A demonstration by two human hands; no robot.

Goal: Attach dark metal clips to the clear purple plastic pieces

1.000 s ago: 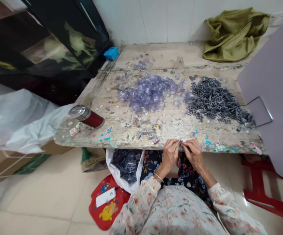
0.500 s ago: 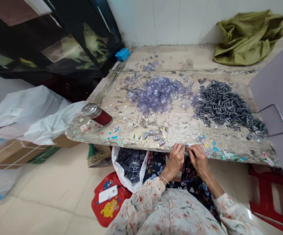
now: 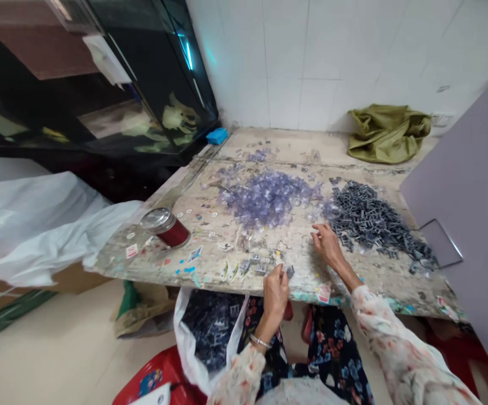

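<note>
My left hand (image 3: 276, 292) is at the table's front edge with its fingers closed. A small grey plastic piece (image 3: 290, 271) shows at its fingertips. Just left of it lie several similar assembled grey pieces (image 3: 255, 263). My right hand (image 3: 327, 244) reaches over the table with fingers apart, and nothing shows in them. It is near the lower left side of a pile of dark grey plastic pieces (image 3: 366, 216). A heap of clear purplish plastic pieces (image 3: 269, 197) lies beyond it to the left.
On the worn wooden table (image 3: 303, 247), a red metal-lidded canister (image 3: 171, 230) stands at left and an olive cloth (image 3: 389, 135) lies at the back. A white sack (image 3: 182, 332) of dark pieces is below the edge. At right is a lilac panel (image 3: 450, 197) with a wire handle.
My hands were together at the table edge, handling a small piece. Now they are apart: the left has moved left, the right forward towards the piles. The view has tilted up.
</note>
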